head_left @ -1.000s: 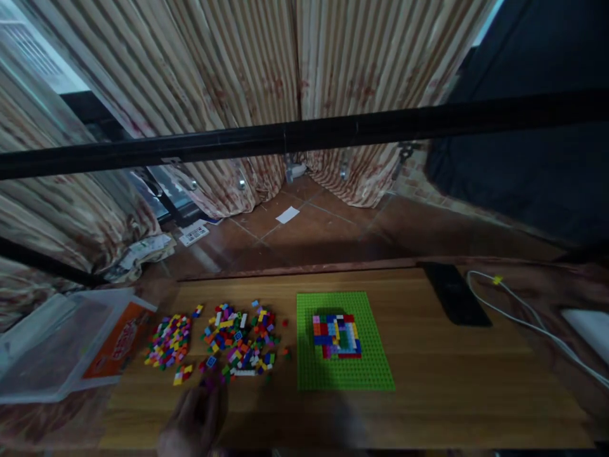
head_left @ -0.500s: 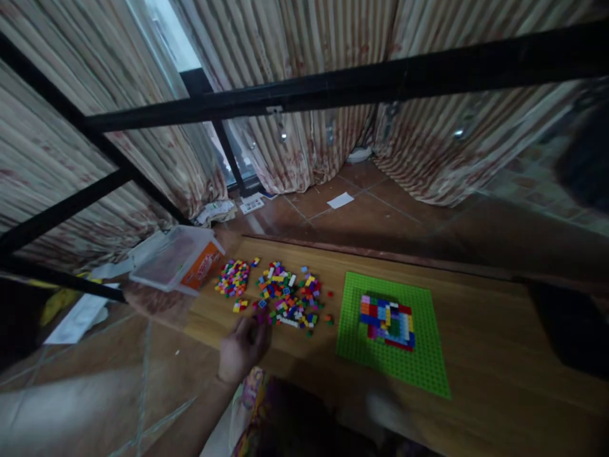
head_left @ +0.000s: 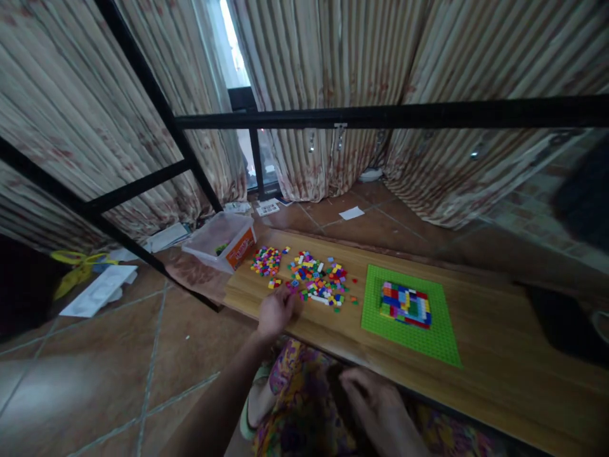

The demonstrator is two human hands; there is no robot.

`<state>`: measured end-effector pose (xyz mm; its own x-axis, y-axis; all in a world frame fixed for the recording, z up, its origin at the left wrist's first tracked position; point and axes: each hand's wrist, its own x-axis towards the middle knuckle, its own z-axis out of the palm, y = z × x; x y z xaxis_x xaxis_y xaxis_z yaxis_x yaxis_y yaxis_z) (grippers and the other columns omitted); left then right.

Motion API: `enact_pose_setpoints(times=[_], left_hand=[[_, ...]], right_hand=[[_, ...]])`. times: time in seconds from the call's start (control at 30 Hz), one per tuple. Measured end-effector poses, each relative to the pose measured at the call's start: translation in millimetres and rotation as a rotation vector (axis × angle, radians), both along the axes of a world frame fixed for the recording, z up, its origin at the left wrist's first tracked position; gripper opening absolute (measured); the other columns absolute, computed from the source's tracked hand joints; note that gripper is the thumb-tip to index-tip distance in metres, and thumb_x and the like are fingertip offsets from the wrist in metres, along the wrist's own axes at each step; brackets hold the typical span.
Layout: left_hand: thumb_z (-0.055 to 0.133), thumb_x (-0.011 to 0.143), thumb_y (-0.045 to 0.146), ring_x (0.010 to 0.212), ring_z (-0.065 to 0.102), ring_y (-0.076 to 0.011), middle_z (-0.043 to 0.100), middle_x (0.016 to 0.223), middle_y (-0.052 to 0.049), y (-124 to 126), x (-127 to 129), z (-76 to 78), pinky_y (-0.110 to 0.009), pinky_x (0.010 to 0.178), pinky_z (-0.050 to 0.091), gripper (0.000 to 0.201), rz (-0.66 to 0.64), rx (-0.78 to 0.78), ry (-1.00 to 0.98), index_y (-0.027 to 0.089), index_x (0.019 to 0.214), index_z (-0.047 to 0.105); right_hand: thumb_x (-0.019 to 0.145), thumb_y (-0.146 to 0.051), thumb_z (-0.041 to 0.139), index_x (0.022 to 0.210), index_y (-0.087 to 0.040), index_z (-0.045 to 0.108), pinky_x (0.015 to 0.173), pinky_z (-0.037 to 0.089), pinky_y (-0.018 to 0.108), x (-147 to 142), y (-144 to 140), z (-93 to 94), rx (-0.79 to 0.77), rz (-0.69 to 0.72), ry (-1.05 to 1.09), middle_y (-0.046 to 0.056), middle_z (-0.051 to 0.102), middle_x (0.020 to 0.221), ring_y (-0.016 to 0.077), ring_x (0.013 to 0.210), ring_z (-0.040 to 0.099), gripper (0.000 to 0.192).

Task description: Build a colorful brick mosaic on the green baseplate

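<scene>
My left hand [head_left: 275, 312] rests on the near edge of a wooden table [head_left: 499, 355], its fingertips touching the near side of a loose pile of small coloured bricks [head_left: 318, 284]. Whether it grips a brick I cannot tell. A second, tighter heap of bricks [head_left: 266, 260] lies just left of that pile. To the right sits a green baseplate [head_left: 412, 317] with a patch of mixed-colour bricks [head_left: 405, 304] built on it. My right hand [head_left: 375, 406] hangs low over my lap, below the table edge, fingers loosely spread and holding nothing.
A clear plastic box with an orange label [head_left: 219, 240] stands at the table's left end. A black metal frame [head_left: 380, 116] crosses above the table, with striped curtains behind. Papers and a white tray [head_left: 99, 289] lie on the tiled floor at left. A dark object [head_left: 564, 324] sits at the table's right.
The view has swung left and pulled back, so the table looks smaller and more floor shows. My left hand stays at the brick pile's near edge; my right hand has come into view over my lap.
</scene>
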<state>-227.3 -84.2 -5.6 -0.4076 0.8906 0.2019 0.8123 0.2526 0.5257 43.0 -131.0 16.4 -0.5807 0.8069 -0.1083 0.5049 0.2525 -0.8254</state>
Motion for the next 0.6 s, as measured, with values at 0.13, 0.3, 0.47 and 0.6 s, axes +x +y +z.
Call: enact_pose_setpoints(times=[0.13, 0.3, 0.47, 0.6], left_hand=[[0.05, 0.088, 0.023, 0.074, 0.065, -0.015, 0.067, 0.081, -0.003, -8, -28, 3.1, -0.023, 0.069, 0.047, 0.014, 0.118, 0.085, -0.056, 0.019, 0.092, 0.062], [0.044, 0.088, 0.021, 0.094, 0.066, -0.0254, 0.065, 0.11, -0.017, 11, -91, 7.9, -0.039, 0.084, 0.052, 0.033, 0.328, 0.143, -0.069, 0.012, 0.117, 0.056], [0.048, 0.082, 0.012, 0.121, 0.056, -0.0274, 0.063, 0.125, -0.016, 53, -132, 6.8, -0.043, 0.105, 0.043, 0.042, 0.26, 0.122, -0.069, 0.014, 0.124, 0.056], [0.046, 0.082, 0.007, 0.122, 0.056, -0.0257, 0.063, 0.129, -0.014, 74, -142, 3.0, -0.038, 0.106, 0.043, 0.05, 0.2, 0.053, -0.087, 0.013, 0.132, 0.052]], right_hand=[[0.093, -0.038, 0.04, 0.092, -0.022, 0.062, 0.07, 0.046, 0.028, -35, 45, 23.7, 0.211, -0.191, -0.071, 0.005, 0.069, 0.085, 0.019, 0.073, 0.064, 0.028], [0.087, -0.032, 0.046, 0.085, -0.02, 0.057, 0.067, 0.045, 0.031, -66, 94, -0.9, 0.385, -0.317, -0.282, 0.008, 0.067, 0.079, 0.0222, 0.072, 0.065, 0.016], [0.085, -0.031, 0.044, 0.086, -0.02, 0.056, 0.069, 0.046, 0.032, -78, 108, -18.0, 0.369, -0.277, -0.306, 0.008, 0.068, 0.08, 0.0228, 0.076, 0.066, 0.016], [0.085, -0.035, 0.04, 0.087, -0.021, 0.057, 0.068, 0.046, 0.033, -83, 116, -18.2, 0.263, -0.271, -0.279, 0.006, 0.069, 0.081, 0.0229, 0.074, 0.066, 0.021]])
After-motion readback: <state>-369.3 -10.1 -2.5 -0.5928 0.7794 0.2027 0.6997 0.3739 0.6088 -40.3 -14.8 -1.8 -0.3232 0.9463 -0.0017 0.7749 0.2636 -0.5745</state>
